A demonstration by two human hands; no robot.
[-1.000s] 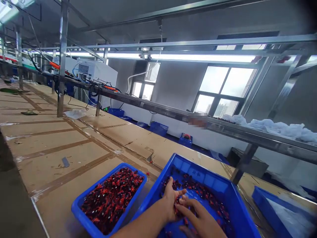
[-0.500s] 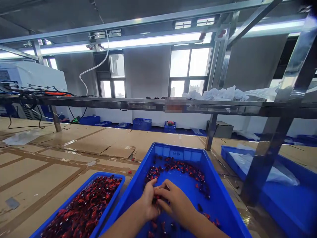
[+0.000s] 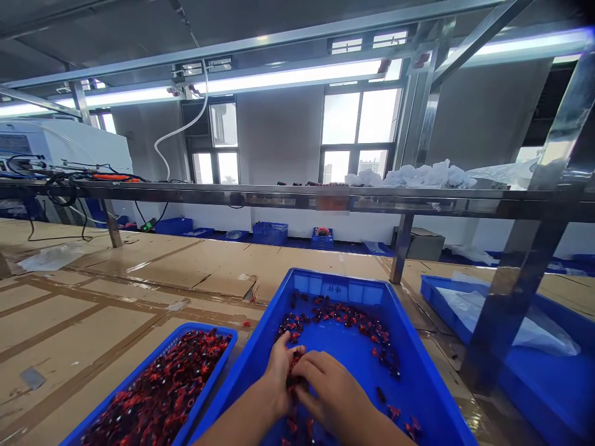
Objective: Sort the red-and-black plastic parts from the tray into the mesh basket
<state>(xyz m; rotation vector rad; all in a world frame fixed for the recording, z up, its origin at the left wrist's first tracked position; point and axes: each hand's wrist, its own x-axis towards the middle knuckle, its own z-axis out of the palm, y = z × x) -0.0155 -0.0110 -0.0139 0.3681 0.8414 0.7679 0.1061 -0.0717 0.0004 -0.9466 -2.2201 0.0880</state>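
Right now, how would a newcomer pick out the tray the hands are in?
On the cardboard-covered bench, three blue plastic trays sit side by side. Pick the middle one, with the left hand and right hand inside it. Its blue floor shows through a loose scatter of small red-and-black parts, unlike the heaped tray to its left and the tray lined with white plastic to its right.

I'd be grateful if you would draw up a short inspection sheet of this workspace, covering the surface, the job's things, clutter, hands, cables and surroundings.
Surface: taped cardboard sheets cover the bench.
Job's things: blue plastic tray with scattered red-and-black small parts; fuller blue tray to its left.
Clutter: loose plastic sheet on the cardboard; plastic-lined blue tray at right.
Hands: left hand and right hand together among the parts.
Cables: black cables beside a white machine; white tube.
Surroundings: steel rack, windows, blue crates on the floor.
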